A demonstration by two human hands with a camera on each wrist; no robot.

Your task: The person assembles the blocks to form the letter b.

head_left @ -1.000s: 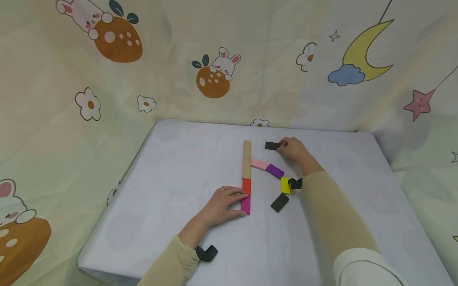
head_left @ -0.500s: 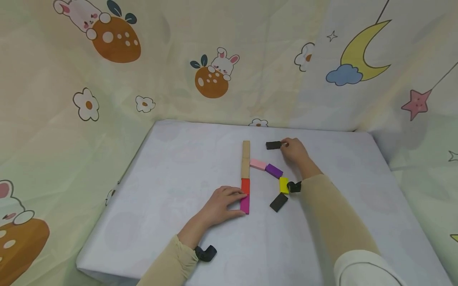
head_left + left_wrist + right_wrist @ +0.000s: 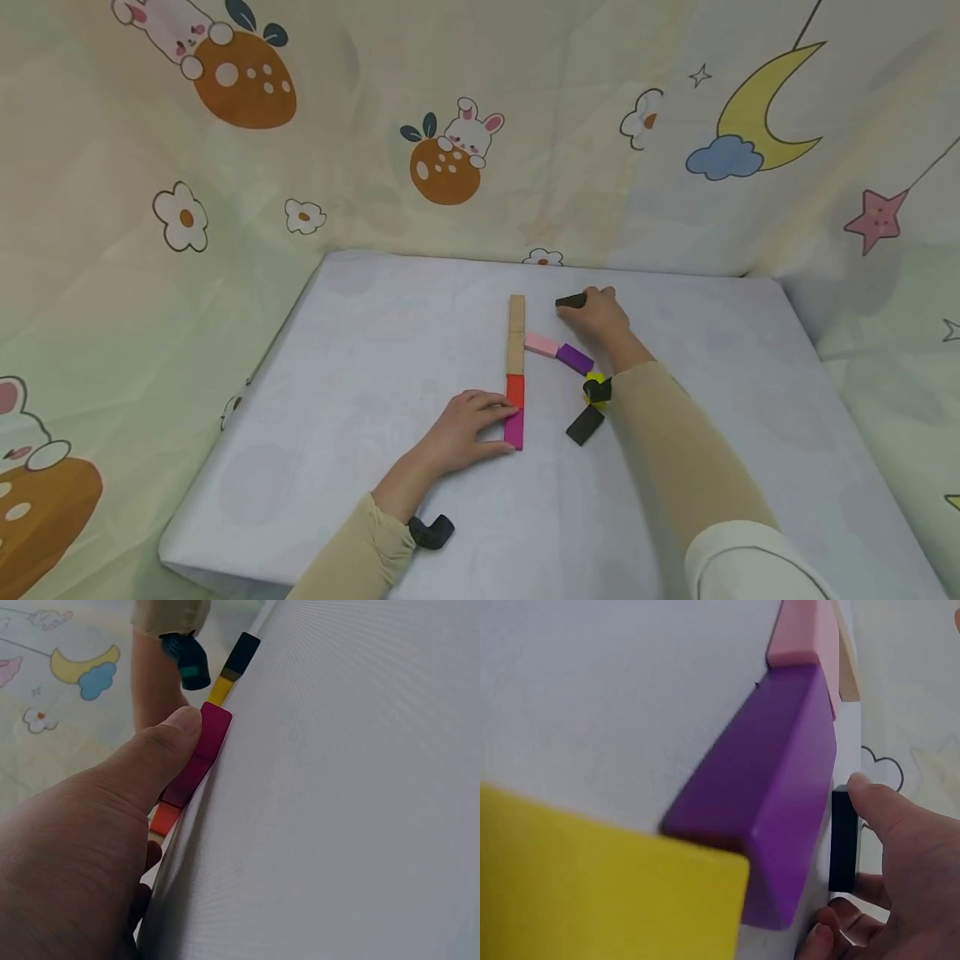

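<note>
My right hand [image 3: 606,321] pinches a black block [image 3: 572,301] at the far side of the table, thumb on its near side. In the right wrist view this black block [image 3: 844,840] stands upright between thumb and fingers, beyond a purple block [image 3: 757,765]. My left hand [image 3: 461,429] holds the magenta block [image 3: 514,429] at the near end of a straight row, thumb at its near end. A red block [image 3: 515,392] and two tan blocks [image 3: 517,312] continue that row away from me. The left wrist view shows the thumb against the magenta block [image 3: 216,729].
A pink block [image 3: 542,345] leads off the tan row, followed in a curve by purple, a yellow block [image 3: 593,378] and another black block [image 3: 585,425]. The right wrist camera [image 3: 597,390] overlaps the yellow one. A printed cloth [image 3: 337,150] hangs behind the white table [image 3: 315,400].
The right hand has shifted left along the far black block, from pinching its right end to gripping it across, and the block has turned. My left hand stays in place.
</note>
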